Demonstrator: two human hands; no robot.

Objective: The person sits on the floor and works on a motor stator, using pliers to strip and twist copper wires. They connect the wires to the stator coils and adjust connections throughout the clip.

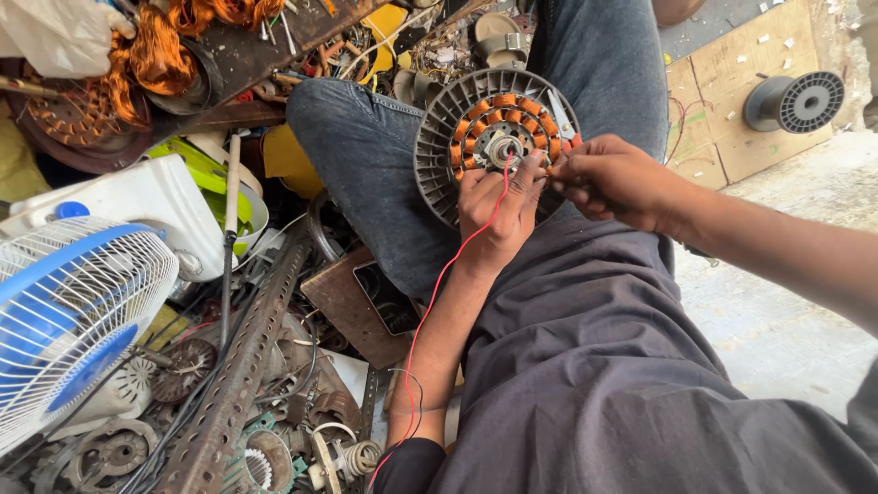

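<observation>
Copper coils ring the stator (497,137), which is propped on the knee (366,155) and serves as the landmark here. The left hand (498,206) is spread flat against the stator's lower face, steadying it, with fingertips up near the hub. A red wire (439,284) is seen running from the hub down along the left forearm. At the stator's right rim the right hand (615,178) is pinched narrow on something small among the coils; whether that is a wire end cannot be told. A lead looks to be in the middle of being dressed or connected at the winding. The next move is judged to call for a fine, steady grip and a stator kept from rocking. Left of the stator a fan (73,311) is lying among scrap; right of it, a spool (794,102).
</observation>
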